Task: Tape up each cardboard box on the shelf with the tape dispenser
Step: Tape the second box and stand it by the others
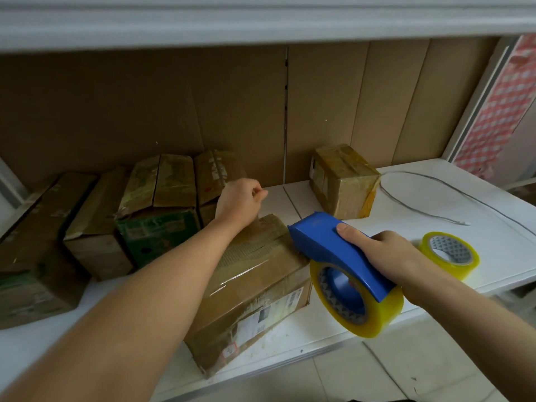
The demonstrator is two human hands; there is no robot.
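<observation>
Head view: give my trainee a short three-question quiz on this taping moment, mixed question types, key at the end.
1. True or false: the right hand grips the blue tape dispenser.
2. Where does the spare tape roll lie?
A. on the shelf, right of the dispenser
B. on top of a box
C. on the floor
3. Fill in: the left hand is at the far end of the front ___.

Key: 1 true; 2 A; 3 box.
</observation>
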